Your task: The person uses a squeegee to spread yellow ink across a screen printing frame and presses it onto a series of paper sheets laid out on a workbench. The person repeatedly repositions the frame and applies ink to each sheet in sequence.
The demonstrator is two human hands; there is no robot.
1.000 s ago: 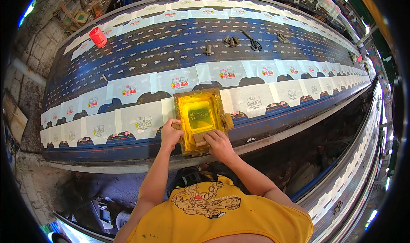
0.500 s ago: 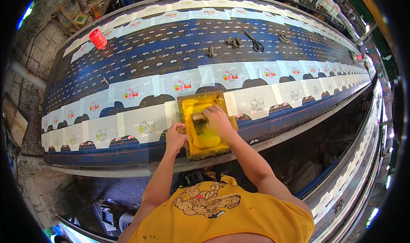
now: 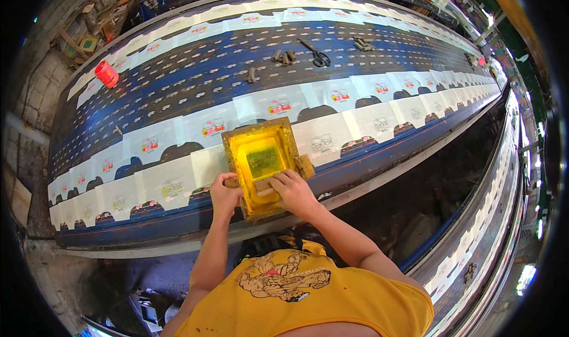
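Note:
A wooden printing screen frame (image 3: 264, 136) smeared with yellow ink lies flat on a white printed panel (image 3: 172, 183) of the long blue table (image 3: 195, 88). My left hand (image 3: 225, 193) grips the frame's near left edge. My right hand (image 3: 293, 190) holds a wooden squeegee (image 3: 265, 185) at the near end of the mesh, where yellow ink pools. The mesh centre shows a greenish patch.
White printed panels run in rows along the table. A red can (image 3: 106, 74) stands at the far left. Scissors (image 3: 317, 53) and several small brown blocks (image 3: 284, 56) lie on the far side. Another long table (image 3: 504, 218) runs at the right beyond a dark aisle.
My right hand drew the squeegee from the far part of the mesh back to the near end. The left hand stayed on the frame's edge.

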